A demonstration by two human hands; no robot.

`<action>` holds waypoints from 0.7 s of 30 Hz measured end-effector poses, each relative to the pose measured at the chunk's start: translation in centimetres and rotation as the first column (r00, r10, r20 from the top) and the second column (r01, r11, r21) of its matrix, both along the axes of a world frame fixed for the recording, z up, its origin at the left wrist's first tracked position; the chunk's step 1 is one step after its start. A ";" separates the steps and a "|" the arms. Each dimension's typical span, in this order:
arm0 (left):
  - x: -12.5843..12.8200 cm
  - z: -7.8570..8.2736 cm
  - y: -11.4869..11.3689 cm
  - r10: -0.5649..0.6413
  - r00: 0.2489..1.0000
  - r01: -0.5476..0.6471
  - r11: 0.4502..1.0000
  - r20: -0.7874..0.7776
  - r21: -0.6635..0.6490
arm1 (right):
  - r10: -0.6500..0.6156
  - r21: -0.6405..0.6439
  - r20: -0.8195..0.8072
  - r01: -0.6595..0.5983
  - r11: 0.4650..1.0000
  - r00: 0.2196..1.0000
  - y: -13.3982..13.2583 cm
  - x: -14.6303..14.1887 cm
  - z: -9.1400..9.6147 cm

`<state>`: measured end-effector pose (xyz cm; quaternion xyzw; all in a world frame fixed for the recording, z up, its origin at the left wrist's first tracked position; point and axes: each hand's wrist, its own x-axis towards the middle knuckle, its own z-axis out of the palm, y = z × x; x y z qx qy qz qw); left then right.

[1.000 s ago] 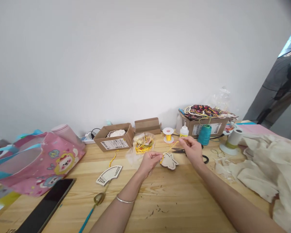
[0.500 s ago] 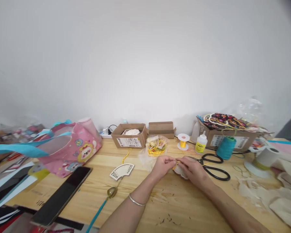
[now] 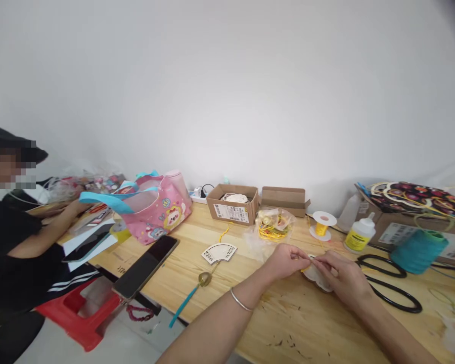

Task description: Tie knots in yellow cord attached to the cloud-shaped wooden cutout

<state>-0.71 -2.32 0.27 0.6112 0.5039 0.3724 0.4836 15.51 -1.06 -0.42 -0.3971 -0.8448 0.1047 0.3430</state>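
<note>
My left hand [image 3: 288, 262] is closed in a pinch, with yellow cord [image 3: 304, 269] at its fingertips. Close beside it, my right hand [image 3: 339, 275] grips a pale, flat piece with a scalloped edge [image 3: 315, 279], its fingers covering part of it. Both sets of fingertips nearly meet at the upper edge of this piece, and the exact hold on the cord is hidden. Black-handled scissors [image 3: 398, 296] lie right of my right hand. Left of my hands rests a fan-shaped wooden cutout [image 3: 219, 252] with a yellow cord, a brass-coloured bell [image 3: 204, 279] and a teal ribbon [image 3: 184, 306].
Behind my hands stand a bag of yellow cords [image 3: 275, 230], a yellow spool [image 3: 321, 228], a glue bottle [image 3: 360, 235], a teal thread cone [image 3: 419, 251] and cardboard boxes [image 3: 233, 212]. Leftward are a phone [image 3: 147, 265], a pink bag [image 3: 167, 207] and a seated person [image 3: 18, 227].
My view has turned left, so the table's things sit further right and a seated person and red stool now show. My hands stay together at the scalloped piece.
</note>
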 end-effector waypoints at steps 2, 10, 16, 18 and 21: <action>-0.1 0.2 0.0 -0.022 0.999 0.022 1.000 0.028 0.005 | -0.007 0.003 -0.003 0.007 1.000 1.000 0.0 0.0 0.0; 0.2 0.1 0.6 -0.032 0.991 0.031 0.999 0.127 0.010 | -0.054 -0.028 -0.055 0.053 0.998 0.997 -0.4 -0.1 0.9; 0.3 0.2 0.9 -0.057 0.986 0.052 0.998 0.155 0.038 | -0.069 -0.008 -0.085 0.069 0.998 0.994 -0.3 -0.2 1.0; 0.4 0.2 0.8 -0.050 0.984 0.043 0.998 0.171 0.040 | -0.078 -0.008 -0.093 0.077 0.997 0.993 -0.3 -0.2 1.0; 0.4 0.1 0.8 -0.041 0.981 0.034 0.999 0.190 0.040 | -0.073 -0.041 -0.117 0.069 0.997 0.990 -0.3 -0.1 1.1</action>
